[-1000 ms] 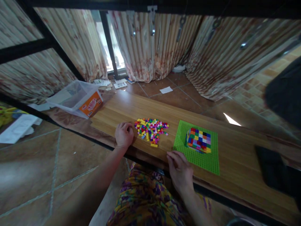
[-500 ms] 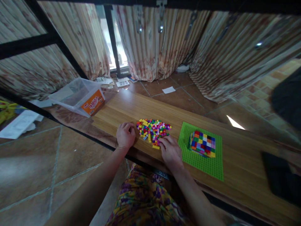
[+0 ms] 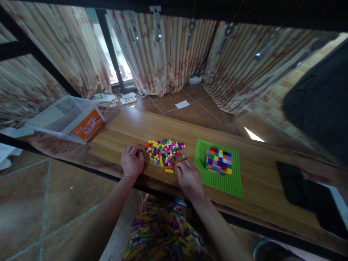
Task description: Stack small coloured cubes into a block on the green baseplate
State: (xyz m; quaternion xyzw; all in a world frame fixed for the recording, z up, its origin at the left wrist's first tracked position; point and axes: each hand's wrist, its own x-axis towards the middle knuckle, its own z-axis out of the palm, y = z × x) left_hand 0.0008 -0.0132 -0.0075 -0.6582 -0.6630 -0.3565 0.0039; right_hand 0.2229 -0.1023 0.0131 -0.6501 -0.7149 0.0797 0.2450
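A loose heap of small coloured toy bricks [image 3: 164, 150] lies on the wooden tabletop between my hands. My left hand [image 3: 132, 161] rests curled at the heap's left side, its fingers folded in and no brick showing in it. At the heap's lower right, my right hand [image 3: 189, 178] has thumb and fingertips pinched together; whatever is between them is too small or hidden to name. To the right of that hand lies a green studded baseplate [image 3: 217, 186]. On it stands a multicoloured block of joined bricks [image 3: 218, 160], several layers high, untouched by either hand.
A clear plastic bin [image 3: 58, 134] with an orange label stands at the table's left end. Dark flat objects [image 3: 293, 185] lie at the right end. A black frame bar [image 3: 174, 199] runs along the near edge of the wooden table [image 3: 141, 127].
The view has turned right, so everything sits farther left. My right fingertips have drawn slightly away from the heap. My left hand stays curled in place beside it.
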